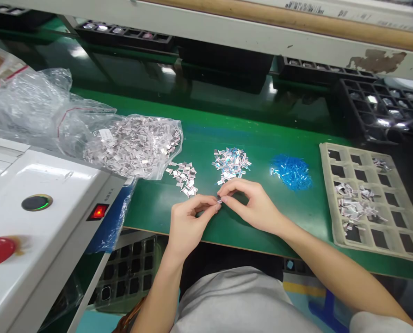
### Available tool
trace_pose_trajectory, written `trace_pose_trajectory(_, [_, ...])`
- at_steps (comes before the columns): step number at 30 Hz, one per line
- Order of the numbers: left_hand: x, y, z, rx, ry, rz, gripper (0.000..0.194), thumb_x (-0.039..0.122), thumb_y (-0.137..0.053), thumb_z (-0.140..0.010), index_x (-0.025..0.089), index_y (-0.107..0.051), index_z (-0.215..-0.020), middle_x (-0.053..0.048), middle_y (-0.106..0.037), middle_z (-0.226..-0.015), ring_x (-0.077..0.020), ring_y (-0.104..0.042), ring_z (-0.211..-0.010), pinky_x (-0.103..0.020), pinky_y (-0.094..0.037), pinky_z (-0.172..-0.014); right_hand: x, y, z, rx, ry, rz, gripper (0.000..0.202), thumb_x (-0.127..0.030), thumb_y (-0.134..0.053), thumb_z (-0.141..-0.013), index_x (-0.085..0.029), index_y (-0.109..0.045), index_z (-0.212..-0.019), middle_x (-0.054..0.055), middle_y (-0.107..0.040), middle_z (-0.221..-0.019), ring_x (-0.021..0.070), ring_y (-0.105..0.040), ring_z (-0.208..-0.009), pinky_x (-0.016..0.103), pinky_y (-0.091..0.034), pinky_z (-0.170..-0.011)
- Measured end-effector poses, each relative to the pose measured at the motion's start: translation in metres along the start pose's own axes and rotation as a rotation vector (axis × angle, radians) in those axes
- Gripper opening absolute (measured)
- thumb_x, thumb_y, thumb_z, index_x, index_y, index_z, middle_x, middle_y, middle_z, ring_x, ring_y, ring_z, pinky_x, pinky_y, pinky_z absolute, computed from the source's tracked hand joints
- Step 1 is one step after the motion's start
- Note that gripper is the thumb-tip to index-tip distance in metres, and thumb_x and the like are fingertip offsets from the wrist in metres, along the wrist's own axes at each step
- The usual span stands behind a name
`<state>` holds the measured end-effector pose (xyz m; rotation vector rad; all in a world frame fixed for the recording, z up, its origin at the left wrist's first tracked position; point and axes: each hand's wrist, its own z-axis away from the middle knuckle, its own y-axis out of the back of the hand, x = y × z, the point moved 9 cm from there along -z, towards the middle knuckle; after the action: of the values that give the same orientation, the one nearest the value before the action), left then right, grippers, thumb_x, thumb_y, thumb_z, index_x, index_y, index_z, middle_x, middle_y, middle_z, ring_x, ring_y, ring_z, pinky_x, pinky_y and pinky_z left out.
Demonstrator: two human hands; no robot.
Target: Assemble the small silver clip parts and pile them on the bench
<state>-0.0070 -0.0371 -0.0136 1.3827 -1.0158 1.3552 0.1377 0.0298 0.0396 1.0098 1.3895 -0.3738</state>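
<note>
Near the front edge of the green table, my left hand [192, 219] and my right hand [251, 203] meet fingertip to fingertip. Both pinch one small silvery metal piece [219, 201]; its exact kind is too small to make out. Just beyond the fingers lies a heap of silver pieces with bits of blue film [231, 163]. To its left is a smaller heap of silver pieces [185, 178]. A pile of blue film strips [291, 172] lies to the right, beyond my right hand.
A clear plastic bag [137, 143] full of silver pieces lies at the left, beside a white machine [60, 194] with a lit red switch [98, 212]. On the right is a cream compartment tray [383, 185] partly holding metal pieces. Black trays [383, 111] stand behind it, under a shelf [261, 27].
</note>
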Motion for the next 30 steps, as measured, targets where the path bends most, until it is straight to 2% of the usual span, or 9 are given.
trace_pose_trajectory(7, [0.005,-0.001,0.002,-0.039,-0.075,-0.064,0.003,0.025,-0.080,-0.090,0.023,-0.081,-0.088,-0.003,-0.083,-0.094,-0.0207,-0.080,-0.086,-0.034,-0.067,-0.086,0.001,-0.002,-0.002,-0.019,-0.002,0.054,0.012,-0.016,-0.063,-0.099,-0.024,-0.073,-0.097,0.004,-0.075,-0.098,0.0195,-0.069,-0.091,0.038,-0.058,-0.086])
trace_pose_trajectory(14, [0.006,-0.005,0.001,-0.074,-0.079,-0.097,0.006,0.028,-0.078,-0.092,0.023,-0.080,-0.089,-0.003,-0.083,-0.092,-0.0219,-0.080,-0.085,-0.035,-0.066,-0.085,0.005,-0.004,-0.001,-0.052,-0.015,0.024,0.019,-0.018,-0.065,-0.097,-0.025,-0.076,-0.112,0.003,-0.077,-0.103,0.0186,-0.072,-0.091,0.036,-0.060,-0.087])
trace_pose_trajectory(17, [0.009,-0.006,0.003,-0.089,-0.100,-0.140,0.006,0.028,-0.076,-0.093,0.023,-0.080,-0.094,-0.003,-0.082,-0.093,-0.0212,-0.078,-0.083,-0.034,-0.065,-0.083,0.005,-0.004,-0.001,-0.072,-0.004,0.070,0.016,-0.018,-0.066,-0.096,-0.024,-0.076,-0.106,0.003,-0.076,-0.098,0.0178,-0.069,-0.084,0.035,-0.059,-0.080])
trace_pose_trajectory(19, [0.016,0.001,0.003,-0.052,-0.150,-0.237,0.007,0.028,-0.076,-0.094,0.024,-0.079,-0.098,-0.003,-0.081,-0.092,-0.0197,-0.074,-0.080,-0.033,-0.062,-0.079,0.007,0.002,-0.002,-0.045,0.001,0.125,0.013,-0.017,-0.067,-0.095,-0.024,-0.075,-0.103,0.003,-0.076,-0.096,0.0173,-0.067,-0.081,0.034,-0.057,-0.077])
trace_pose_trajectory(24, [0.038,0.044,-0.003,0.246,-0.304,-0.625,0.013,0.029,-0.067,-0.100,0.023,-0.076,-0.106,-0.005,-0.075,-0.099,-0.0192,-0.067,-0.083,-0.034,-0.055,-0.079,0.018,0.022,-0.009,0.065,-0.007,0.301,0.012,-0.014,-0.065,-0.093,-0.023,-0.069,-0.099,0.002,-0.074,-0.090,0.0186,-0.067,-0.081,0.035,-0.056,-0.079])
trace_pose_trajectory(26, [0.040,0.051,-0.011,0.238,-0.321,-0.721,0.016,0.029,-0.065,-0.101,0.022,-0.076,-0.110,-0.006,-0.073,-0.103,-0.0210,-0.067,-0.089,-0.035,-0.054,-0.082,0.021,0.026,-0.013,0.096,0.017,0.395,0.014,-0.013,-0.064,-0.092,-0.024,-0.068,-0.100,0.003,-0.073,-0.091,0.0211,-0.067,-0.085,0.037,-0.055,-0.081])
trace_pose_trajectory(30, [0.033,0.049,-0.024,0.144,-0.297,-0.827,0.015,0.027,-0.063,-0.100,0.022,-0.077,-0.104,-0.007,-0.073,-0.107,-0.0240,-0.069,-0.095,-0.036,-0.053,-0.086,0.016,0.033,-0.018,0.179,0.107,0.574,0.020,-0.016,-0.063,-0.095,-0.025,-0.069,-0.112,0.007,-0.072,-0.101,0.0279,-0.065,-0.101,0.043,-0.054,-0.088])
